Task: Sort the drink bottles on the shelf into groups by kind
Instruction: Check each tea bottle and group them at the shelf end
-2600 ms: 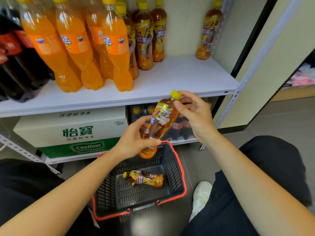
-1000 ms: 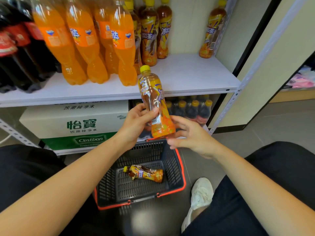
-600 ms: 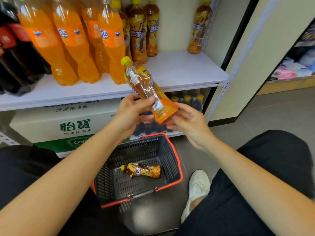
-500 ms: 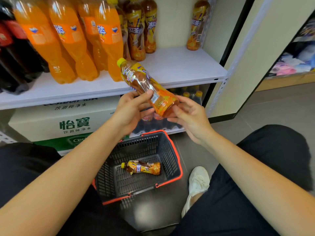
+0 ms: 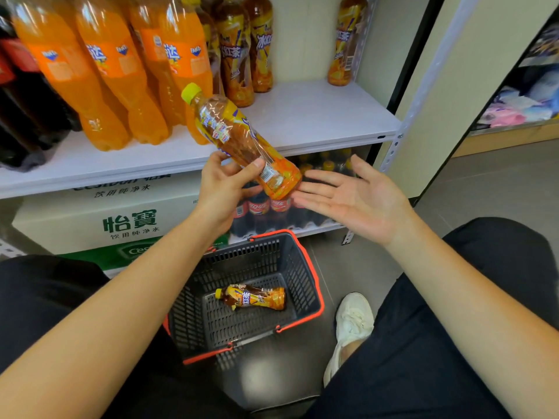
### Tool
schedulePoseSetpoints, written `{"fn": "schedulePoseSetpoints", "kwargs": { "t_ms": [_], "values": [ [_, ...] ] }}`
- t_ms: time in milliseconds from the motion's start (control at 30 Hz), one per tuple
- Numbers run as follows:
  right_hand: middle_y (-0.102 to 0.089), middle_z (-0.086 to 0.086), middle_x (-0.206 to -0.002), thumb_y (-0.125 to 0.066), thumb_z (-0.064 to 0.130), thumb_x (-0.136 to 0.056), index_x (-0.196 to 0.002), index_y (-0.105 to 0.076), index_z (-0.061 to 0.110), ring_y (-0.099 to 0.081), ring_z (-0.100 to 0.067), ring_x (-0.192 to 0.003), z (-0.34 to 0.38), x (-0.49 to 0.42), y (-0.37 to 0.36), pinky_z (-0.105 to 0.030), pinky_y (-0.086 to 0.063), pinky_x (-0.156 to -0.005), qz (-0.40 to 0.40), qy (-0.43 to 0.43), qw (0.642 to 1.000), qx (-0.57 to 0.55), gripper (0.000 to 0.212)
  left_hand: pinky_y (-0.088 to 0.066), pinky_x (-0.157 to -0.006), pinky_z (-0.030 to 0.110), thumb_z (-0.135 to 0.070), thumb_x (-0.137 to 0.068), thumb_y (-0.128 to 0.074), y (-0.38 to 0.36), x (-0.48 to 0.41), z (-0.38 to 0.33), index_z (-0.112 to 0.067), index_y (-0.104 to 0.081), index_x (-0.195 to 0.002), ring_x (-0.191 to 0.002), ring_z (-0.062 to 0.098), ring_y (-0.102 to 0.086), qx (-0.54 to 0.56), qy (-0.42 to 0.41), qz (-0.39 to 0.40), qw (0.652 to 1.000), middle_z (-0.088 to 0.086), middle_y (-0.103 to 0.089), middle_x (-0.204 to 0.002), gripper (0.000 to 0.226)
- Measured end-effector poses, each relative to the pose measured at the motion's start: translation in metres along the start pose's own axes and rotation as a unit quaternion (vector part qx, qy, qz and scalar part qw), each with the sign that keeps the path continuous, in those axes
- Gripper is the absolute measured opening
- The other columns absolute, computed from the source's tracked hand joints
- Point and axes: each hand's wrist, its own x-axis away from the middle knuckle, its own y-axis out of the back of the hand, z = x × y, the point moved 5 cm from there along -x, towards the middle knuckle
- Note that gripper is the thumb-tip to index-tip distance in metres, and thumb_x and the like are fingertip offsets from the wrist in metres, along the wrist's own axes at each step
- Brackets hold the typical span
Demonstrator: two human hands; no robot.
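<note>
Amber tea bottle (image 5: 239,137) tilts, pinched by the left hand (image 5: 222,190) (right hand (image 5: 358,202) spread, palm up).

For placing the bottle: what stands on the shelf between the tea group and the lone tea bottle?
Nothing: head view shows bare shelf between tea group and lone tea bottle.

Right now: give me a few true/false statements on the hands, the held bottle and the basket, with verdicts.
1. The left hand grips the held tea bottle. True.
2. The right hand is curled round the cap. False: it is open, palm up, beside the bottle's base.
3. The held tea bottle is tilted, its yellow cap toward the orange soda bottles. True.
4. The basket holds nothing. False: a second tea bottle lies on its side in it.
</note>
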Motion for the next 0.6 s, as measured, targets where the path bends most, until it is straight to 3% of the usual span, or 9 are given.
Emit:
{"fn": "schedulePoseSetpoints", "kwargs": {
  "t_ms": [133, 233, 333, 433, 533, 600],
  "values": [
    [-0.061, -0.035, -0.132, -0.051, 0.038, -0.104, -0.140, -0.048, -0.009, -0.064, -0.050, -0.119, 0.004, 0.000, 0.010, -0.054, -0.058, -0.094, -0.045, 0.030, 0.998, 0.013, 0.059, -0.057, -0.061, 0.024, -0.009, -0.093, -0.072, 0.002, -0.002, 0.002, -0.012, -0.043, -0.123, -0.082, 0.015, -0.076, -0.009, -0.002, 0.002, 1.000, -0.001, -0.080, -0.095, 0.042],
    [-0.075, -0.018, -0.111, -0.056, 0.031, -0.103, -0.130, -0.062, 0.001, -0.074, -0.033, -0.105, 0.010, -0.002, 0.020, -0.042, -0.062, -0.083, -0.108, 0.095, 0.978, 0.154, 0.041, -0.058, -0.062, 0.026, -0.006, -0.092, -0.072, 0.002, -0.003, 0.002, -0.014, -0.043, -0.120, -0.083, 0.015, -0.076, -0.026, -0.009, 0.005, 1.000, -0.002, -0.080, -0.095, 0.042],
    [-0.074, -0.011, -0.109, -0.064, 0.022, -0.100, -0.127, -0.067, 0.009, -0.072, -0.029, -0.105, 0.015, -0.005, 0.019, -0.035, -0.062, -0.083, -0.144, 0.177, 0.900, 0.372, 0.030, -0.058, -0.064, 0.027, -0.003, -0.090, -0.074, -0.004, 0.001, 0.002, -0.012, -0.043, -0.120, -0.081, 0.015, -0.075, -0.051, -0.020, 0.017, 0.998, 0.002, -0.078, -0.099, 0.044],
    [-0.070, -0.009, -0.122, -0.075, 0.015, -0.092, -0.135, -0.061, 0.014, -0.070, -0.026, -0.111, 0.010, -0.012, 0.011, -0.030, -0.060, -0.089, -0.130, 0.215, 0.810, 0.529, 0.045, -0.056, -0.060, 0.024, 0.003, -0.087, -0.075, -0.014, 0.005, 0.002, -0.012, -0.044, -0.118, -0.078, 0.012, -0.074, -0.061, -0.031, 0.030, 0.997, 0.006, -0.076, -0.100, 0.046],
    [-0.069, -0.006, -0.126, -0.083, 0.010, -0.083, -0.142, -0.054, 0.014, -0.069, -0.018, -0.113, 0.004, -0.021, 0.001, -0.027, -0.057, -0.095, -0.082, 0.235, 0.766, 0.593, 0.066, -0.063, -0.075, 0.040, 0.005, -0.083, -0.077, -0.027, 0.007, 0.003, -0.014, -0.047, -0.115, -0.092, 0.027, -0.075, -0.063, -0.033, 0.054, 0.996, 0.016, -0.075, -0.109, 0.048],
    [-0.072, 0.001, -0.121, -0.087, 0.010, -0.079, -0.135, -0.057, 0.020, -0.070, -0.012, -0.111, 0.005, -0.026, -0.003, -0.025, -0.057, -0.093, -0.066, 0.255, 0.748, 0.608, 0.064, -0.063, -0.080, 0.044, 0.005, -0.083, -0.077, -0.037, 0.005, 0.001, -0.013, -0.049, -0.116, -0.096, 0.033, -0.074, -0.067, -0.035, 0.070, 0.995, 0.019, -0.074, -0.112, 0.047]
  ]
}}
